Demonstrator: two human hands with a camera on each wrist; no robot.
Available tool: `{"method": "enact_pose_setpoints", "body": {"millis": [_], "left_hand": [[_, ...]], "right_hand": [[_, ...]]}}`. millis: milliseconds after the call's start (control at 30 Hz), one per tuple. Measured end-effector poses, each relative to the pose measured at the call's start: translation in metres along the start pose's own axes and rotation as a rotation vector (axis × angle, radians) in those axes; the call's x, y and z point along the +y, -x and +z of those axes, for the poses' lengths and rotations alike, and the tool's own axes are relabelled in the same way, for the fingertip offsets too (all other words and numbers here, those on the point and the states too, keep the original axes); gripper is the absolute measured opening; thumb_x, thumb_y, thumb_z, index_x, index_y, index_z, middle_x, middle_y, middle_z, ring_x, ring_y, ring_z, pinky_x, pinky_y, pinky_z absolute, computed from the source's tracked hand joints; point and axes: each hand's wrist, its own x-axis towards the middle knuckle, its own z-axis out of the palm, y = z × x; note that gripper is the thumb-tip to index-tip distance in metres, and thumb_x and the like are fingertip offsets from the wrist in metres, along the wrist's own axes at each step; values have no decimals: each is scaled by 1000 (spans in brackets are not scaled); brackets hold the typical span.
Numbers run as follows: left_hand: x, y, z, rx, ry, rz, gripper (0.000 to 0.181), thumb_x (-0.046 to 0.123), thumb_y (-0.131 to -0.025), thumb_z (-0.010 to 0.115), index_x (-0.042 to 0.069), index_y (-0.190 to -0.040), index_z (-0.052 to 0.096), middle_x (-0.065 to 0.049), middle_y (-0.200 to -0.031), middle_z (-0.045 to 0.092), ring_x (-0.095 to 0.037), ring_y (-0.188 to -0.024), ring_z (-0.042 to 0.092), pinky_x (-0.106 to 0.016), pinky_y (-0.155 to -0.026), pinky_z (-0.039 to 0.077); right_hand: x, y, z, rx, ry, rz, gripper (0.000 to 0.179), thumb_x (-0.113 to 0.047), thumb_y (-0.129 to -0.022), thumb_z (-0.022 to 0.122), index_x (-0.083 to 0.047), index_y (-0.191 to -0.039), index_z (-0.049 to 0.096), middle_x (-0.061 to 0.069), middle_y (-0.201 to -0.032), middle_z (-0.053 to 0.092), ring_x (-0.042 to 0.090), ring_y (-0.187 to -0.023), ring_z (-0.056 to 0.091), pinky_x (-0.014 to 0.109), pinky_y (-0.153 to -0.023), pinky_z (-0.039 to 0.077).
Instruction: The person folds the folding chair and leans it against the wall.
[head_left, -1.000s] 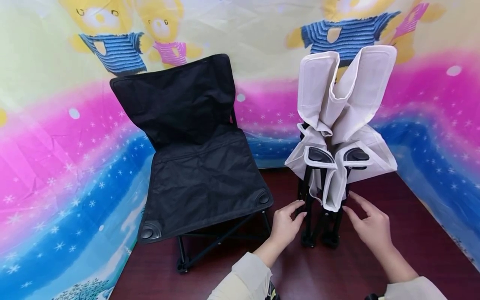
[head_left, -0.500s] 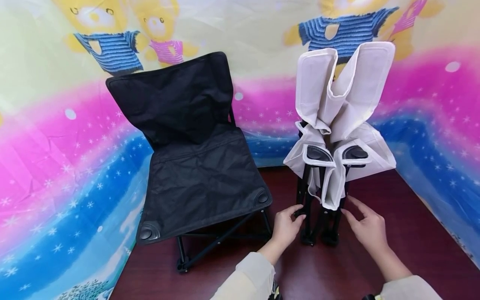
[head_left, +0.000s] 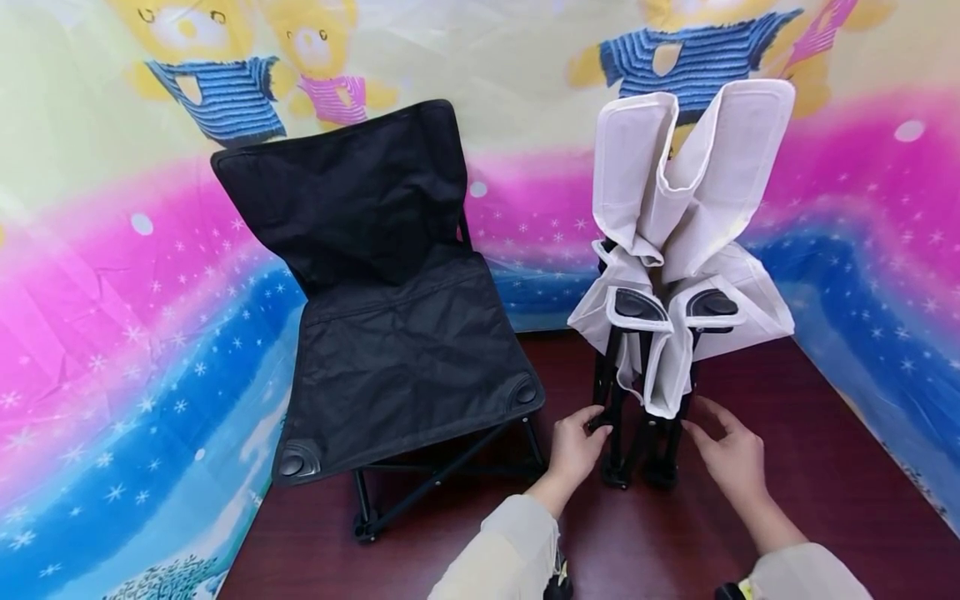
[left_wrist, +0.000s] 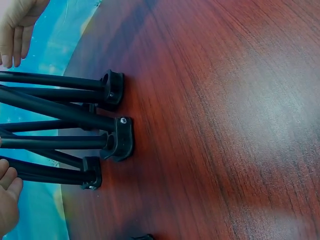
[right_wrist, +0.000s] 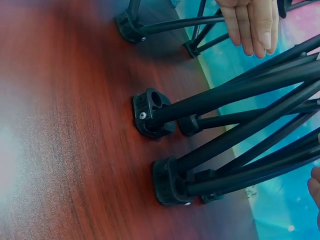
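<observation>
A folded white camping chair stands upright, its fabric creased inward and its black legs bunched together. My left hand is at the left side of these legs with fingertips beside or touching them; contact is hard to tell. On their right side my right hand has its thumb and fingers spread near the legs. The left wrist view shows the right hand with loosely straight fingers. Similarly, the left hand appears in the right wrist view with extended fingers. Black plastic feet rest on the surface.
An unfolded black camping chair stands to the left, close to my left hand. Both chairs are on a dark red wood-grain surface. Behind them hangs a colourful backdrop with bears and snowflakes.
Both hands have shifted only slightly about the white chair's legs, the right hand a little lower. The view has moved a bit; both chairs stay in place.
</observation>
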Motion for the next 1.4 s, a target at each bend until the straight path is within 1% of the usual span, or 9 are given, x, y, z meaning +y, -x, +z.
{"method": "enact_pose_setpoints", "body": {"millis": [33,133,267,367,567,667,833,1167,1400], "left_hand": [[0,-1,1,5,-3,-3,25,6,-73,66,4,-98,65,-6,-87,65,4,-41,32,-10,-43,35],[-2,-3,4,24,-13,-18,24,7,-73,67,5,-97,66,-4,-89,65,2,-50,45,-11,-53,41],[-4,-5,9,56,-10,-32,22,6,-71,68,4,-93,67,-4,-88,65,-6,-72,58,-15,-64,46],[-5,-6,13,61,15,-48,20,4,-70,68,2,-90,67,-6,-84,66,-11,-74,61,-16,-62,47],[-4,-9,18,53,72,-151,17,4,-71,68,1,-87,68,-7,-78,66,-6,-70,60,-13,-59,45],[-3,-11,20,56,102,-207,16,5,-72,67,1,-87,68,-6,-75,66,-4,-68,59,-13,-57,45],[1,-13,23,49,128,-235,15,4,-71,67,1,-85,69,-5,-73,66,-3,-66,60,-12,-55,44],[5,-16,25,82,99,-242,14,5,-70,68,1,-84,69,-3,-70,66,-4,-64,59,-13,-57,44],[7,-16,29,95,57,-237,13,5,-71,67,1,-83,69,-3,-68,65,-3,-63,58,-12,-55,44]], "right_hand": [[16,1,3,-5,35,21,40,-18,-66,74,-14,-104,64,6,-95,64,7,-83,58,11,-65,39],[69,6,17,6,89,69,40,-19,-66,75,-21,-104,64,0,-94,64,-7,-81,54,3,-65,39],[80,8,24,11,173,87,32,-25,-68,73,-24,-99,65,-1,-85,64,-7,-70,53,5,-55,37],[58,7,21,-7,122,91,27,-22,-70,72,-19,-96,66,-1,-80,64,-7,-66,52,8,-51,36],[-51,-6,0,-71,27,104,22,-2,-71,65,6,-91,63,20,-81,62,-16,-65,47,5,-51,36],[-79,-12,-3,-99,106,133,20,2,-72,63,9,-91,61,24,-82,61,-22,-66,41,5,-54,35],[-83,-16,-3,-111,165,160,18,4,-72,61,7,-89,62,21,-83,62,-23,-64,37,7,-54,34],[-80,-19,-2,-129,142,118,18,7,-71,61,8,-89,62,21,-81,63,-20,-66,41,4,-54,33],[-79,-18,-3,-152,150,138,19,5,-71,61,6,-89,62,20,-81,63,-23,-66,38,4,-55,33]]}}
